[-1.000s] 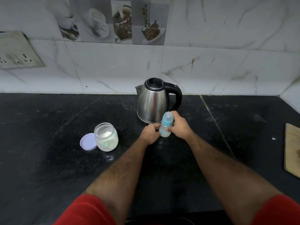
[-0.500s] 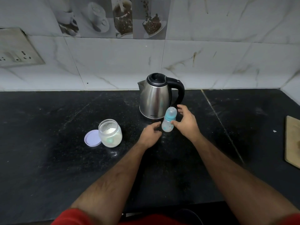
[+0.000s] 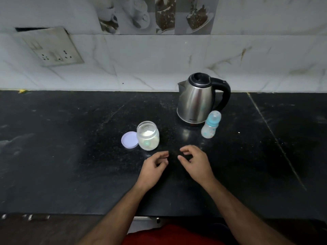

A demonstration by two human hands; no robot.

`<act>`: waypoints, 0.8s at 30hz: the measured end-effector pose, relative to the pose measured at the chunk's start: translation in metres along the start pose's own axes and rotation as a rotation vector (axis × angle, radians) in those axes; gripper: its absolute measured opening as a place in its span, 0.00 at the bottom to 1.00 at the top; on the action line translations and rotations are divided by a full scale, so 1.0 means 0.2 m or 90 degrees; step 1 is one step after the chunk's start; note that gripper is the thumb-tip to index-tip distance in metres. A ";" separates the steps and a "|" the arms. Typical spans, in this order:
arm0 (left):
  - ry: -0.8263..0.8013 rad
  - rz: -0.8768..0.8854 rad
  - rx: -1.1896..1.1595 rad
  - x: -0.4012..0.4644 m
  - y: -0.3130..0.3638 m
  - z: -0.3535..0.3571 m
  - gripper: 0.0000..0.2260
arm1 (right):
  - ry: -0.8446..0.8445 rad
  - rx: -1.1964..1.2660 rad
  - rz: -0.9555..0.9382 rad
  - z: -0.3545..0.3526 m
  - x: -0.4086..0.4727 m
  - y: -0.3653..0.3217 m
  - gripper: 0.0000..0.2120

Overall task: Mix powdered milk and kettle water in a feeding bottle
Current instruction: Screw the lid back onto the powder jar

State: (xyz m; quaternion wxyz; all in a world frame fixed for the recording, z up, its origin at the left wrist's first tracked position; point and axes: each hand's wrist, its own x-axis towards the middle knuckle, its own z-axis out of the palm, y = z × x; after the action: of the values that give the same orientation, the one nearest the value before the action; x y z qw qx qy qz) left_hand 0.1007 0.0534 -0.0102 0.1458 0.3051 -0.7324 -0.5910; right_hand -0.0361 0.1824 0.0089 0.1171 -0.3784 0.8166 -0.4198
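A capped feeding bottle [image 3: 210, 125] with a blue collar stands upright on the black counter [image 3: 70, 156], just right of the steel kettle [image 3: 198, 99]. An open glass jar of white milk powder [image 3: 148, 135] stands left of centre, its lilac lid [image 3: 129, 139] lying beside it. My left hand [image 3: 153, 167] and my right hand [image 3: 196, 162] hover over the counter nearer to me than the bottle. Both have loosely curled fingers and hold nothing. Neither touches the bottle, jar or kettle.
A tiled wall runs along the back of the counter, with a switch and socket plate [image 3: 53, 48] at upper left. The counter's front edge [image 3: 70, 213] lies close to my body.
Both hands let go of the feeding bottle and drew back toward me. The bottle stays standing beside the kettle. The camera view shifted left and back.
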 end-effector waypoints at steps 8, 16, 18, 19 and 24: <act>0.120 -0.038 0.015 -0.07 -0.11 -0.33 0.13 | -0.080 0.015 0.024 0.28 0.03 -0.12 0.09; 0.148 -0.045 0.018 0.09 -0.06 -0.52 0.23 | -0.102 0.023 0.125 0.32 0.24 -0.16 0.23; 0.121 -0.039 0.028 0.15 -0.02 -0.54 0.29 | -0.132 0.017 0.141 0.32 0.30 -0.17 0.31; 0.102 -0.037 0.032 0.17 0.00 -0.54 0.32 | -0.151 0.013 0.147 0.32 0.33 -0.17 0.35; 0.023 -0.021 0.105 0.30 0.06 -0.56 0.42 | -0.225 0.004 0.160 0.33 0.43 -0.17 0.43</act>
State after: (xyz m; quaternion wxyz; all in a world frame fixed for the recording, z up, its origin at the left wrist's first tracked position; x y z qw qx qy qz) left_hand 0.1158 -0.0699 0.0212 0.1240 0.3386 -0.7705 -0.5256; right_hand -0.0434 0.0689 0.0047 0.3112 -0.3411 0.8228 -0.3314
